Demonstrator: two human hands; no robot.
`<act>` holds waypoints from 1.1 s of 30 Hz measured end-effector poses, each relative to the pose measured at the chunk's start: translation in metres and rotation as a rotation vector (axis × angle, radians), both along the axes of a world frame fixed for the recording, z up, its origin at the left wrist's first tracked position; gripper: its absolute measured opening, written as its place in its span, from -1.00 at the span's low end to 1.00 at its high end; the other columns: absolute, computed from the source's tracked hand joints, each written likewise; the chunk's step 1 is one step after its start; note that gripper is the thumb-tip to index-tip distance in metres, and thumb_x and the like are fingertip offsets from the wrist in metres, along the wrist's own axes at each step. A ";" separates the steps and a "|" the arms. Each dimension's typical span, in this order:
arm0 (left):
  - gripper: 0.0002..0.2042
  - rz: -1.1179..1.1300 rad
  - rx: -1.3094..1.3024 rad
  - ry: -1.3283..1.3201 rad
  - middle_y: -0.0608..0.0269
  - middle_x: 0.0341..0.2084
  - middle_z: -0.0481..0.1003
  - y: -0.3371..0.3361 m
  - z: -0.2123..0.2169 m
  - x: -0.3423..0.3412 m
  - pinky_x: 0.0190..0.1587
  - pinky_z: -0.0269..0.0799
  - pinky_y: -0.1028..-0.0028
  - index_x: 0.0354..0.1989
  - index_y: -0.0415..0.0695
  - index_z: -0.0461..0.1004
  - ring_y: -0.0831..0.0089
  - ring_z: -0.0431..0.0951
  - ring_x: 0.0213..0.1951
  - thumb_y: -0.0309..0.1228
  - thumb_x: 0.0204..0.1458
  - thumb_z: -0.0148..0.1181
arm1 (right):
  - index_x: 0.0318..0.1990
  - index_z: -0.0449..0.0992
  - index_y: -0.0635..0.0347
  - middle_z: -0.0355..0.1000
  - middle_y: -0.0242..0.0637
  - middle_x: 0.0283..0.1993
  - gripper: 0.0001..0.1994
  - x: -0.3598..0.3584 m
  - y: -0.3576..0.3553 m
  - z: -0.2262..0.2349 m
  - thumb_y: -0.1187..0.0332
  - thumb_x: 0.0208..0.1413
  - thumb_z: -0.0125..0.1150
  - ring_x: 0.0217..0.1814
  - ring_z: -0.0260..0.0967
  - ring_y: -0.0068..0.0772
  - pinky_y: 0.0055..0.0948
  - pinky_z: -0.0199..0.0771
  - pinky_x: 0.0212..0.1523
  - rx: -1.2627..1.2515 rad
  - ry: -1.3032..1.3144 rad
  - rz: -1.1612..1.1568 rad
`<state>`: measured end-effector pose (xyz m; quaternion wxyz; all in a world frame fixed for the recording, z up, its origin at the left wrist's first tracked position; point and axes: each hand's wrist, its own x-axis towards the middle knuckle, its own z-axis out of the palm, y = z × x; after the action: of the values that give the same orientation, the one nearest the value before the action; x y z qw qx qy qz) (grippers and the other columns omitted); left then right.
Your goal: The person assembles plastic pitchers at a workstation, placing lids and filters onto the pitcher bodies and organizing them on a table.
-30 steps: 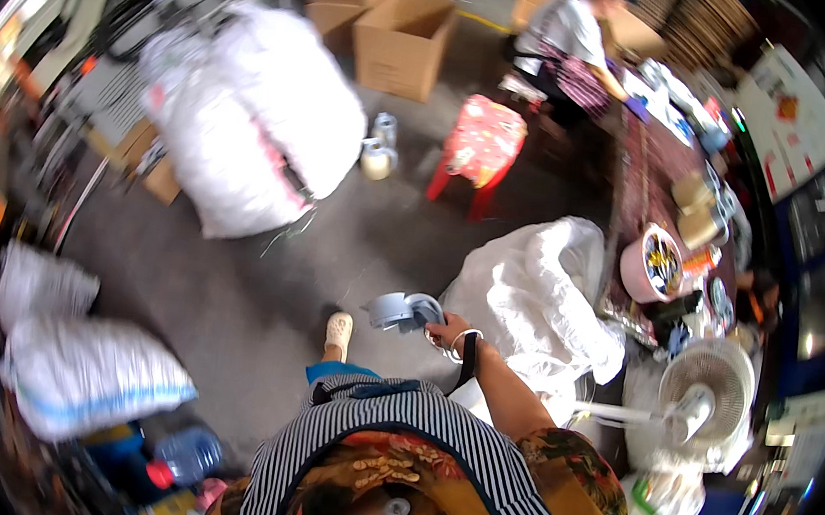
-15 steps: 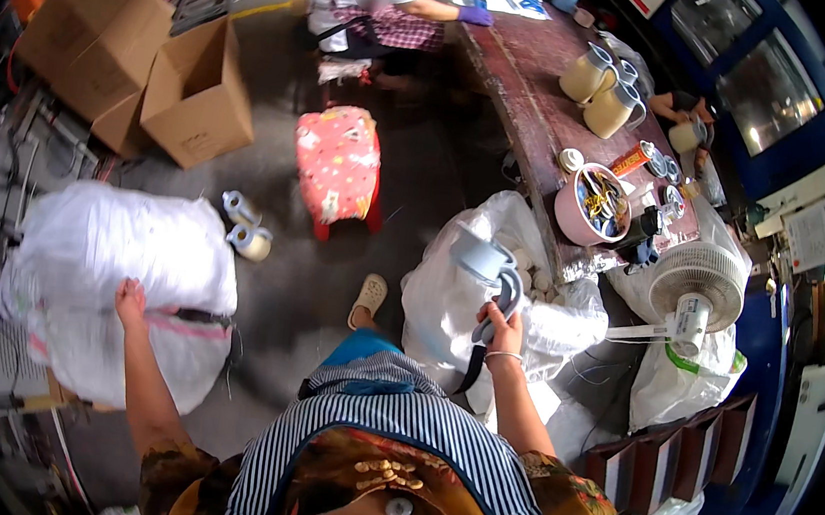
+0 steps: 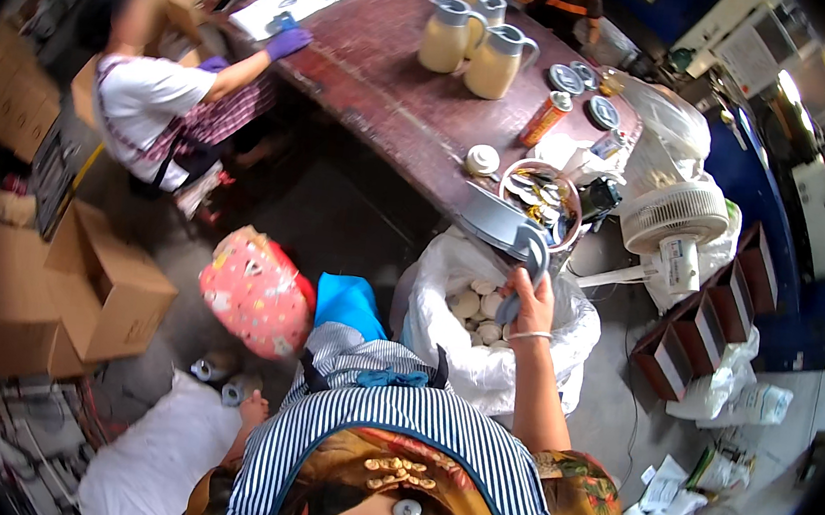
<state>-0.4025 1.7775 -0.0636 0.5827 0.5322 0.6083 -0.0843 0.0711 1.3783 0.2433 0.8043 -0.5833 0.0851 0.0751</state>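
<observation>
My right hand (image 3: 526, 310) is closed round the handle of a grey plastic jug top (image 3: 493, 218), a wide collar with a curved grip. It is held above an open white sack (image 3: 564, 349) of pale round pieces (image 3: 476, 306), near the table's edge. My left hand (image 3: 256, 410) hangs low at my side, fingers loosely apart, with nothing visible in it. Two jugs (image 3: 240, 389) with grey tops are on the floor next to it. Several cream jugs (image 3: 494, 62) with grey tops and handles stand on the dark red table (image 3: 379, 93).
A pink tub (image 3: 575, 209) of small parts, an orange can (image 3: 544, 121) and grey lids crowd the table's near end. A fan (image 3: 676, 220) stands right of the sack. A patterned stool (image 3: 258, 292) and open cartons (image 3: 114, 276) are left. A purple-gloved co-worker (image 3: 153, 95) sits at the table.
My view has turned right toward the table. The jug top has moved with my right hand to the table's edge. My left hand has left the white bundle's side and come closer to me.
</observation>
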 end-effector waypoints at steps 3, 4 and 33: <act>-0.79 -0.870 0.496 0.142 0.20 -0.61 0.52 0.099 -0.015 0.057 -0.36 0.47 0.36 -0.30 -0.10 0.58 0.29 0.54 -0.47 -0.28 0.16 0.07 | -0.22 0.39 0.16 0.34 -0.47 -0.45 -0.85 0.032 -0.021 0.015 0.33 0.21 0.20 -0.46 0.25 -0.65 -0.59 0.29 -0.42 -0.251 -0.187 -0.111; -0.81 -1.205 0.559 0.214 0.23 -0.54 0.54 0.136 -0.014 0.086 -0.35 0.49 0.40 -0.16 -0.07 0.56 0.30 0.55 -0.42 -0.34 0.13 0.09 | -0.24 0.39 0.16 0.33 -0.49 -0.45 -0.86 0.047 -0.028 0.019 0.34 0.21 0.20 -0.48 0.23 -0.67 -0.61 0.25 -0.45 -0.357 -0.228 -0.152; -0.77 -2.134 1.062 -0.278 0.11 -0.19 0.46 0.186 0.147 0.833 0.17 0.34 0.12 -0.26 -0.01 0.44 0.10 0.46 0.00 -0.24 -0.09 0.11 | -0.05 0.49 0.16 0.52 -0.31 -0.17 -0.70 0.518 -0.137 -0.171 0.17 0.19 0.15 -0.16 0.47 -0.31 -0.31 0.51 -0.08 -0.055 0.580 -0.498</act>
<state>0.4303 1.9637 0.0835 -0.0127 0.9465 -0.2488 -0.2051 0.5891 1.2414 0.0722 0.7245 -0.5205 0.4504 0.0370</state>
